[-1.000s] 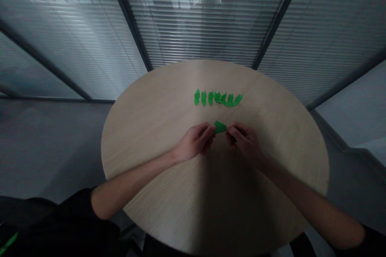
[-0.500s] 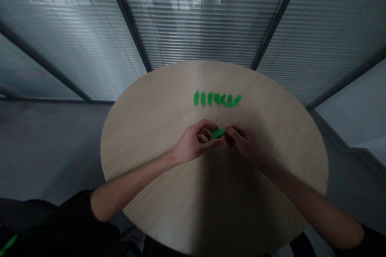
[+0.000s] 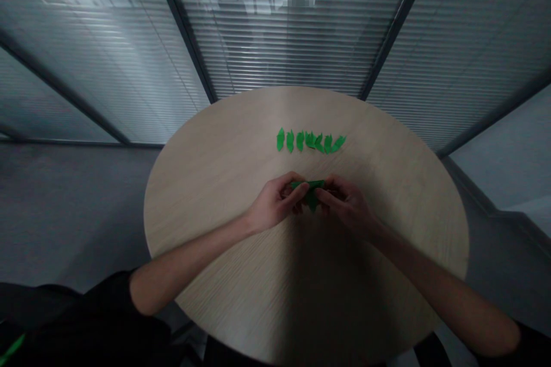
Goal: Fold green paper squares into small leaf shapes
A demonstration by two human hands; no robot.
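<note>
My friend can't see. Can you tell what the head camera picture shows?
The left hand and the right hand pinch a small green paper piece between them over a round wooden table. Farther back on the table lies a row of small folded green shapes, with slatted blinds beyond.

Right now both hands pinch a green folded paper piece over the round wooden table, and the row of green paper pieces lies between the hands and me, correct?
Wrong: the head view shows the row of green paper pieces beyond the left hand and right hand on the round wooden table; both pinch the green folded paper piece.
</note>
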